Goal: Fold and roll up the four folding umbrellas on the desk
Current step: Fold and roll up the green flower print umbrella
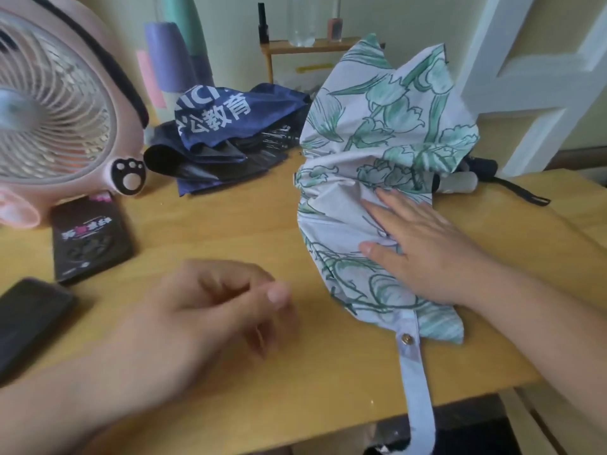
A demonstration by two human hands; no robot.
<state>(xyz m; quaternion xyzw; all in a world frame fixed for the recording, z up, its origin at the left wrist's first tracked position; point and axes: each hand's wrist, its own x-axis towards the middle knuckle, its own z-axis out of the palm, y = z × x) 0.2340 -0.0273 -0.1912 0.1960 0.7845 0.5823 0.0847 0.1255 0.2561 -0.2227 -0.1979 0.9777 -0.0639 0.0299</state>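
Observation:
A white folding umbrella with green flower print [377,133] lies loose on the right of the wooden desk [213,231], its canopy bunched up. Its pale strap with a snap button [415,362] hangs over the desk's front edge. My right hand [423,247] presses flat on the canopy with straight fingers. My left hand [213,307] hovers over the desk's middle, blurred, fingers loosely curled with nothing in them. A navy umbrella with white lettering [230,116] lies crumpled at the back on top of a black umbrella [210,165]. A black handle with a strap [486,169] shows behind the floral canopy.
A pink desk fan [59,110] stands at the left. A black box [90,234] and a dark phone [26,316] lie at the front left. Bottles stand on a small wooden shelf [308,46] at the back. A white door [542,77] is at the right.

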